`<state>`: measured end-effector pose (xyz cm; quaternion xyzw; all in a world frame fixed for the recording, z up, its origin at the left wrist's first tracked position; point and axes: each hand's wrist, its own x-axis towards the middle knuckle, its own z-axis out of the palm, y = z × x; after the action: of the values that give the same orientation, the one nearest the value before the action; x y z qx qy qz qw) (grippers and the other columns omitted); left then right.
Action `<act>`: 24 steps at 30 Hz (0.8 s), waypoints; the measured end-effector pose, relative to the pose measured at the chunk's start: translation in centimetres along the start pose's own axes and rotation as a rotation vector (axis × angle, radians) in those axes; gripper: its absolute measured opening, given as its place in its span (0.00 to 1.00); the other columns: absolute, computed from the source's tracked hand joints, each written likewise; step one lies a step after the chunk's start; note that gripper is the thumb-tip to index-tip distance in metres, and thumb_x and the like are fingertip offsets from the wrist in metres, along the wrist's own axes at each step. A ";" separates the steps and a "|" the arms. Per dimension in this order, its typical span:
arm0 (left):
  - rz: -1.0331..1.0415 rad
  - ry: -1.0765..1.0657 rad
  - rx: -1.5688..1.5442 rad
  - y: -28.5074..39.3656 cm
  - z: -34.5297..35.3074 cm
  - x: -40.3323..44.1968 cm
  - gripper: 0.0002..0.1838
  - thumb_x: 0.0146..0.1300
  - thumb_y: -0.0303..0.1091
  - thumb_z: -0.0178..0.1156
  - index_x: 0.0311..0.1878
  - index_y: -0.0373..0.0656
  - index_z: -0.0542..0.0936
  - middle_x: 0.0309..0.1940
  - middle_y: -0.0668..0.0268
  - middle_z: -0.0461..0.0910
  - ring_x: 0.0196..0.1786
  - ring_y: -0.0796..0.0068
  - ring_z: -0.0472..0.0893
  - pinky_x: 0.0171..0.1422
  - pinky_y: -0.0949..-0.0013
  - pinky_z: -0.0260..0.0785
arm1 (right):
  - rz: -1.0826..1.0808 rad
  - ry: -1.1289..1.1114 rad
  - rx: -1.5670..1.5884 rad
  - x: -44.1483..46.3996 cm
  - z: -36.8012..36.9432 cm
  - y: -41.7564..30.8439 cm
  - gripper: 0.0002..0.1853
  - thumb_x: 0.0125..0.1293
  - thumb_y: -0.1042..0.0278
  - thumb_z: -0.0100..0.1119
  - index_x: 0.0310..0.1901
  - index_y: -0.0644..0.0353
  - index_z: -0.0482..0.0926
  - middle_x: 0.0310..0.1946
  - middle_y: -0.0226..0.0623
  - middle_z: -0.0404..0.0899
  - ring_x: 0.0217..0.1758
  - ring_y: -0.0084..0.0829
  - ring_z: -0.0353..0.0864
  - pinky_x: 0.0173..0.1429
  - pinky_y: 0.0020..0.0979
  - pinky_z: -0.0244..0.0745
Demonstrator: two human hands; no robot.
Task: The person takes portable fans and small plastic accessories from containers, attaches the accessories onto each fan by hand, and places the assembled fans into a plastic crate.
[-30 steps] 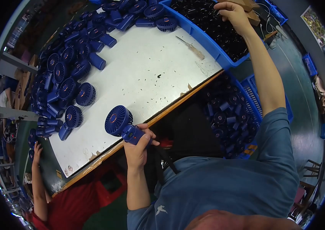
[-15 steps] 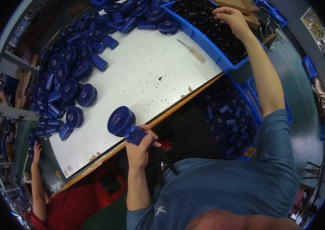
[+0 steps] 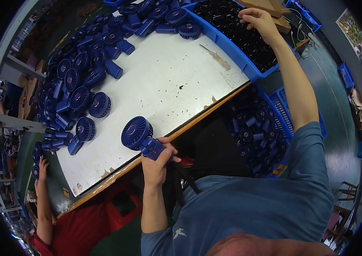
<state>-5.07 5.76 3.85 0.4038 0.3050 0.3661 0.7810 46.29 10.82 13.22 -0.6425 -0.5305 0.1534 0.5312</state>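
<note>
A dark blue handheld fan [image 3: 137, 132] is gripped by its handle in my left hand [image 3: 155, 166], its round grille tilted up over the front edge of the table. A small display shows on the handle. My right hand [image 3: 260, 23] hangs above a blue bin [image 3: 249, 70] of small black parts [image 3: 228, 30]. Its thumb and fingertips are drawn together in a pinch; whatever sits between them is too small to make out.
Many blue fans [image 3: 80, 98] are heaped along the table's far left side. A screwdriver [image 3: 216, 56] lies beside the bin on the white tabletop [image 3: 146, 85]. More blue fans fill a crate [image 3: 281, 113] below. At left, a co-worker's hand [image 3: 42, 168] touches fans.
The whole view has shifted very slightly. My left hand keeps its hold on the fan, and my right hand stays over the bin with its fingertips together.
</note>
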 end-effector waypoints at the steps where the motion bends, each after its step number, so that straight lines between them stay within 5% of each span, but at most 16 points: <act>1: 0.008 -0.002 -0.007 0.0 0.1 0.1 0.15 0.62 0.21 0.61 0.51 0.29 0.75 0.34 0.58 0.78 0.39 0.69 0.81 0.38 0.65 0.83 | -0.007 -0.004 -0.001 0.4 0.0 -0.1 0.11 0.66 0.70 0.61 0.48 0.60 0.84 0.45 0.34 0.85 0.44 0.21 0.83 0.42 0.22 0.76; 18: -0.016 0.003 0.035 0.1 0.5 0.4 0.16 0.62 0.23 0.62 0.52 0.29 0.74 0.34 0.58 0.78 0.39 0.68 0.81 0.37 0.66 0.83 | 0.075 0.042 0.252 -0.6 1.0 -0.1 0.11 0.68 0.68 0.60 0.48 0.60 0.84 0.44 0.33 0.85 0.45 0.22 0.83 0.43 0.22 0.76; 21: -0.014 -0.003 0.043 0.1 0.8 0.5 0.17 0.61 0.24 0.63 0.52 0.29 0.74 0.34 0.57 0.78 0.39 0.67 0.81 0.36 0.66 0.83 | 0.043 0.026 -0.283 -0.6 1.4 0.8 0.12 0.66 0.67 0.61 0.49 0.59 0.85 0.42 0.32 0.85 0.43 0.21 0.82 0.42 0.23 0.76; 24: -0.014 -0.014 0.042 0.3 1.1 0.6 0.17 0.61 0.24 0.63 0.52 0.30 0.74 0.34 0.57 0.78 0.39 0.67 0.81 0.36 0.66 0.82 | 0.044 0.008 -0.038 -1.0 1.6 0.3 0.12 0.66 0.68 0.60 0.50 0.59 0.83 0.43 0.29 0.84 0.43 0.18 0.80 0.41 0.20 0.73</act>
<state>-3.99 5.94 4.49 0.4206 0.3098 0.3511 0.7771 44.85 10.81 12.01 -0.6646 -0.5168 0.1525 0.5176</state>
